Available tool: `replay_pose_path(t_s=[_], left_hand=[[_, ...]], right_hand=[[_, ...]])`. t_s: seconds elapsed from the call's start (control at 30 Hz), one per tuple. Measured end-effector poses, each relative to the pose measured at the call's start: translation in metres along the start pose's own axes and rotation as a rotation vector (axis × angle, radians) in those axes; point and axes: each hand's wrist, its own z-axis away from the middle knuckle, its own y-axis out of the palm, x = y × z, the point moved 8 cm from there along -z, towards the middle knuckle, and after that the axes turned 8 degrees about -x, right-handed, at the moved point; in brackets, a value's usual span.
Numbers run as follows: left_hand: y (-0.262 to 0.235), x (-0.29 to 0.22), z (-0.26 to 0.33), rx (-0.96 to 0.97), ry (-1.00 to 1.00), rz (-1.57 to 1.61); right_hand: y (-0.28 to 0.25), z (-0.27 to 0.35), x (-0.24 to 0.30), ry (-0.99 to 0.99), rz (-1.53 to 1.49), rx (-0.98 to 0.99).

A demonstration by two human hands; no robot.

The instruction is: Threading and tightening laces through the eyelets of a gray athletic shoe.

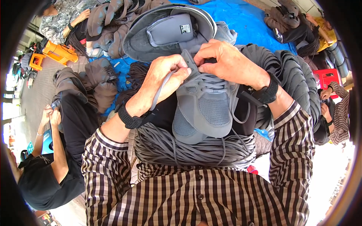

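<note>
A grey mesh sneaker upper (213, 109) lies toe toward me over my lap, laced partway up. Beneath its toe another grey upper (183, 126) shows in part. Curled near the top eyelets, my left hand (164, 77) grips a grey shoelace (160, 91), whose length hangs along the palm. My right hand (232, 62) pinches the upper at its throat beside the tongue; whether the lace tip is in those fingers is hidden. Beyond both hands gapes a wide grey collar (134, 41) with a printed label inside. Another lace end hangs loose right of the shoe.
A thick bundle of grey laces (192, 150) lies across my lap. Stacked grey uppers (299, 81) stand at right, brown patterned uppers (102, 81) at left. Blue sheeting (249, 24) covers ground behind. Several people sit around, near an orange stool (60, 52) and red stool (327, 77).
</note>
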Motion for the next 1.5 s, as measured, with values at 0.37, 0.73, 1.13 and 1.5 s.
replay_pose_path(t_s=[0.37,0.73,1.13,1.5], left_hand=[[0.008,-0.015,-0.003,0.003,0.125,-0.059],[-0.029,-0.031,0.005,0.101,0.214,0.039],[-0.011,-0.057,0.016,0.305,0.433,-0.245],[0.009,-0.071,0.024,0.226,0.591,-0.508]], right_hand=[[0.004,0.003,-0.007,0.030,0.136,0.149],[-0.115,0.057,-0.026,-0.176,1.044,-0.144],[-0.082,0.048,-0.039,0.100,0.310,-0.249],[-0.029,0.022,-0.015,-0.066,0.345,-0.008]])
